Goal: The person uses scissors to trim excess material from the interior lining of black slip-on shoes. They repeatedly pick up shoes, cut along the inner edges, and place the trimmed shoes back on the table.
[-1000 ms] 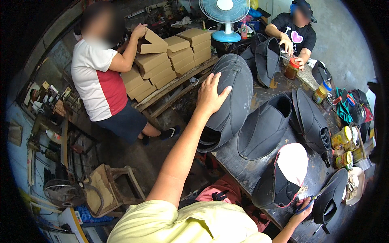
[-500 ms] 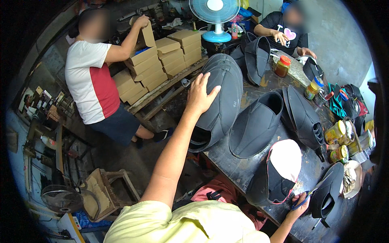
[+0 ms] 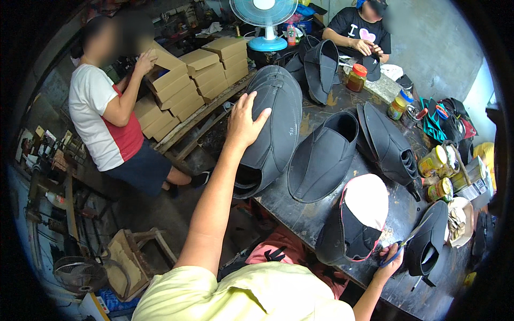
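My left hand [image 3: 246,123], fingers spread, rests against a tall stack of black shoe uppers [image 3: 278,115] at the table's left edge. In my right hand [image 3: 391,263] is a pair of blue-handled scissors [image 3: 410,237], blades pointing away to the upper right. Just left of them stands a black upper with a white lining and pink edging [image 3: 367,203]. Right of the scissors lies another black upper [image 3: 428,241]. Further black uppers [image 3: 324,155] stand mid-table, with a nested pile [image 3: 386,142] beside them.
Jars [image 3: 356,78] and tubs [image 3: 432,161] line the table's [image 3: 300,214] far and right sides. A co-worker [image 3: 107,112] stands at left by stacked cardboard boxes [image 3: 203,75]; another [image 3: 358,32] sits across the table. A blue fan [image 3: 266,27] stands behind; a wooden stool [image 3: 131,262] is at lower left.
The view has shifted, moving the scene left. The standing co-worker's raised hand has come down to the box. The seated co-worker's hands have come together over a black piece. My hands keep their places.
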Action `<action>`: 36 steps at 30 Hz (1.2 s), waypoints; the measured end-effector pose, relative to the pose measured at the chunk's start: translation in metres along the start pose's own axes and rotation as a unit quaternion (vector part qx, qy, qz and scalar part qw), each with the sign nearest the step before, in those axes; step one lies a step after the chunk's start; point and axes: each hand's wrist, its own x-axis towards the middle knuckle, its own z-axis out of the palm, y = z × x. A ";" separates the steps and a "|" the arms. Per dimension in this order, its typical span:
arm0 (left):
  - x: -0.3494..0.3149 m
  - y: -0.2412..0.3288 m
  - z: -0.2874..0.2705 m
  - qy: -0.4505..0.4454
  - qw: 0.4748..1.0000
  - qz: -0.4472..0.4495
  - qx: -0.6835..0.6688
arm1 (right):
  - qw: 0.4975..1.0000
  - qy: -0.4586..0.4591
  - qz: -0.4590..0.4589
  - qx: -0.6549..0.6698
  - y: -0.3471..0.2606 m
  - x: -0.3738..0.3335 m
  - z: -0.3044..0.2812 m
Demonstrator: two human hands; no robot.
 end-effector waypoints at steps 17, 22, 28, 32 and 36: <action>-0.001 0.001 -0.003 -0.004 1.000 -0.001 -0.004 | 0.999 0.030 0.002 -0.028 -0.005 -0.001 0.009; 0.000 0.000 -0.001 0.022 0.999 0.036 -0.009 | 0.999 0.028 0.004 -0.036 -0.007 -0.002 0.009; 0.006 -0.007 0.003 0.035 0.998 0.050 0.019 | 0.999 0.011 -0.002 -0.042 -0.015 -0.005 0.012; 0.012 -0.003 -0.003 0.066 0.993 0.093 -0.037 | 1.000 -0.001 0.016 0.008 -0.022 -0.006 0.015; 0.010 0.014 -0.017 0.139 0.975 0.172 -0.007 | 1.000 0.006 0.010 -0.025 -0.026 -0.006 0.017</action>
